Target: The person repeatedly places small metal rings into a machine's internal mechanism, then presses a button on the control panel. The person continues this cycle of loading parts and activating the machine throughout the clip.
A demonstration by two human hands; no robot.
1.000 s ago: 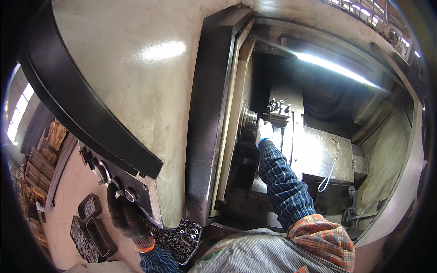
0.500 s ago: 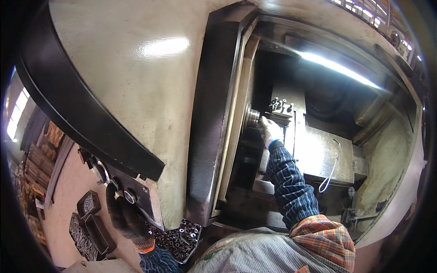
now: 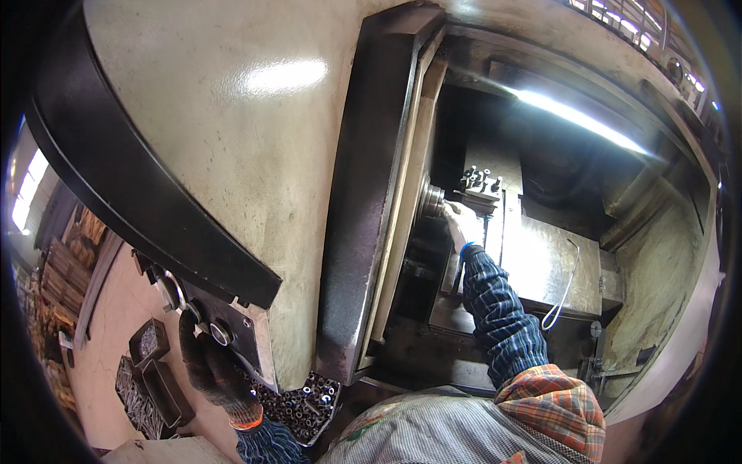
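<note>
A right hand, in what looks like a pale glove, is at the round, shiny metal chuck on the left edge of a machine's open bay; whether its fingers are clamped on a part cannot be told. A dark-gloved left hand is at the control panel, just beside a silver-rimmed knob, its grip hidden. The work appears midway: the right hand is already at the chuck, but whether a part is seated there is too small to tell. Near it stands a bolted steel block; toward the bay's right edge shows a bent wire hook. Below the panel's lower corner, loose steel rings heap up in a tray. Farther left, thin metal rods lie beside a dark, straight-sided box on the smooth, pinkish floor.
</note>
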